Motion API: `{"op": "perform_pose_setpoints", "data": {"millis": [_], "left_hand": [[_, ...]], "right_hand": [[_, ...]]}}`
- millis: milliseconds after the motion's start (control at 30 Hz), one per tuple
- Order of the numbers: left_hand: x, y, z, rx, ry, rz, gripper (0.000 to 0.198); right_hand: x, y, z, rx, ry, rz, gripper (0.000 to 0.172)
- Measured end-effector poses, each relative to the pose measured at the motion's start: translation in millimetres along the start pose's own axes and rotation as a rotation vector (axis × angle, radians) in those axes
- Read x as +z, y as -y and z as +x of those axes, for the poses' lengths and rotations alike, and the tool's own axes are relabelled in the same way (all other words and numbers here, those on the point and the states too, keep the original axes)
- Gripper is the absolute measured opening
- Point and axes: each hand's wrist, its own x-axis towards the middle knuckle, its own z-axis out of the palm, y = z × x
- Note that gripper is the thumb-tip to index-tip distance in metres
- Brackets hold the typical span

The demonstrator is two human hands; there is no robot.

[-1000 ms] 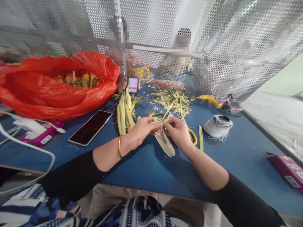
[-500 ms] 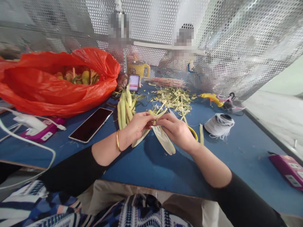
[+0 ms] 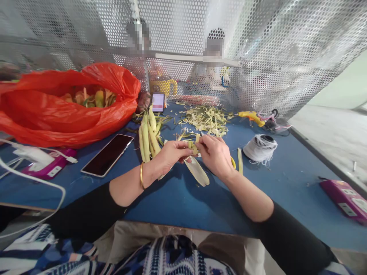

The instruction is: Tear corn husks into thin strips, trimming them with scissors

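My left hand (image 3: 171, 156), a gold bangle at its wrist, pinches a small folded strip of yellow-green corn husk (image 3: 192, 147) between thumb and fingers. From the other side my right hand (image 3: 214, 154) grips the same strip with its fingertips, its fingers curled. Just below them a broad pale husk leaf (image 3: 197, 172) lies on the blue table (image 3: 183, 206). Partly hidden behind my right hand is a yellow loop (image 3: 233, 163), which looks like a scissors handle. A narrow husk strip (image 3: 240, 161) is beside it. Several long green husks (image 3: 145, 139) lie left of my hands.
Husk scraps (image 3: 205, 118) are heaped at the back. To the right are a spool of white string (image 3: 260, 148), a yellow glue gun (image 3: 252, 117) and a purple power strip (image 3: 345, 198). A phone (image 3: 108, 154), a red plastic bag (image 3: 71, 126) and a white cable (image 3: 61, 187) occupy the left.
The husk strip between my fingers now looks shorter and folded, its long end no longer sticking up. My right hand has turned slightly, fingertips still on the strip. The view has shifted a little.
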Motion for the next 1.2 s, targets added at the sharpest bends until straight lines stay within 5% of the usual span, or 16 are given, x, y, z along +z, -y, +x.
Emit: {"op": "perform_pose_setpoints", "data": {"millis": [267,400,567,967,1200], "left_hand": [[5.4,3,0,-0.005,-0.103,-0.002,0.017],[-0.5,2,4,-0.072,-0.147,-0.135,0.014],[-6.4,-3,6,-0.131,-0.166,-0.268,0.011],[-1.1,-2,5,-0.147,-0.186,-0.293,0.016],[-1.0,5,8,-0.099,-0.2,-0.32,0.019]], "right_hand": [[3,2,-1,0.045,0.006,0.059,0.017],[-9,0,4,-0.104,-0.101,0.003,0.017],[-16,-1,6,-0.365,-0.044,-0.157,0.014],[-17,10,2,-0.529,-0.07,-0.437,0.029],[-3,23,-9,-0.351,0.052,-0.284,0.027]]}}
